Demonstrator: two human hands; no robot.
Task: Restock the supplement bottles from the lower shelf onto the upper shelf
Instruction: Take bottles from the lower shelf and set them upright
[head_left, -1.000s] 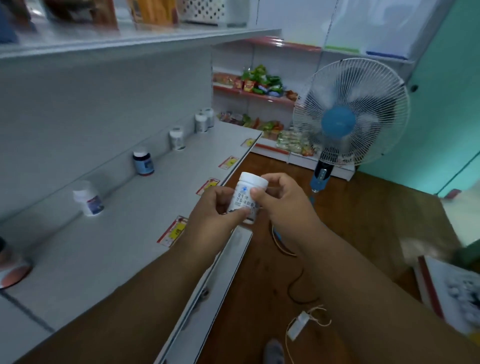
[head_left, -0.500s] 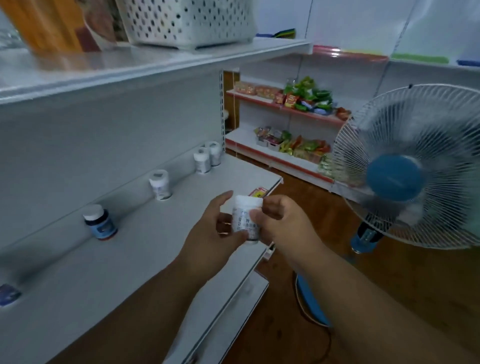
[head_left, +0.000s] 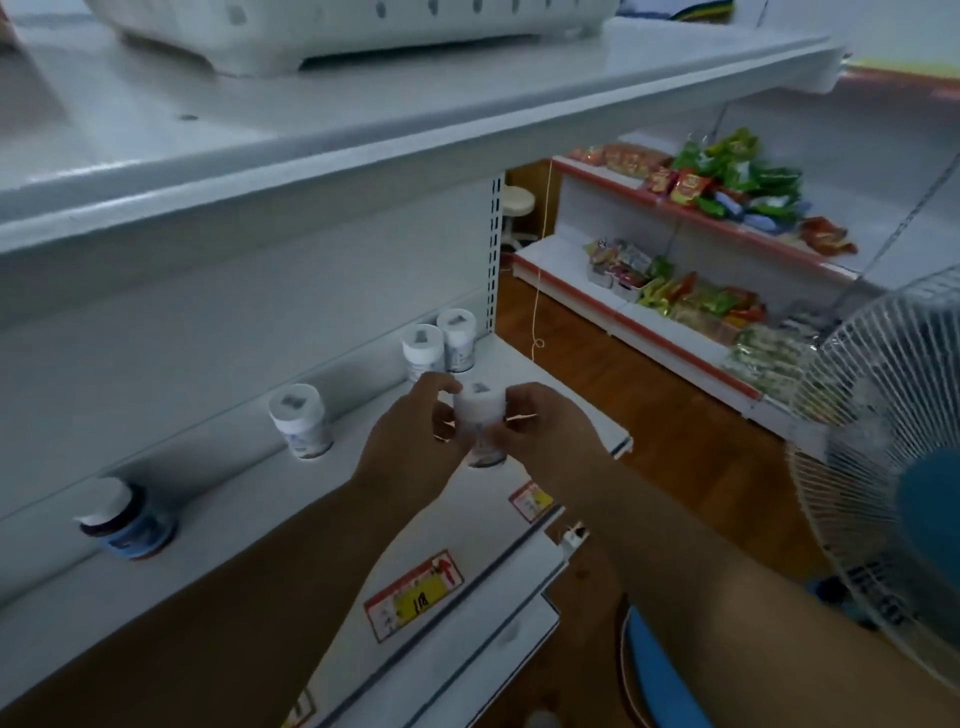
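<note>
A small white plastic supplement bottle (head_left: 480, 423) is gripped from both sides by the left hand (head_left: 410, 447) and right hand (head_left: 545, 436), fingers curled round it, above the grey lower shelf (head_left: 218, 561). Four more bottles are ranged along the shelf's back; the grey upper shelf (head_left: 363, 130) carries a white perforated basket (head_left: 337, 31).

To your right stands a white fan (head_left: 878, 467) with a blue hub. Behind it, 2 red-edged racks (head_left: 691, 218) hold snack packets (head_left: 727, 182). A white basket (head_left: 337, 31) sits overhead; a stool (head_left: 517, 208) beyond.
</note>
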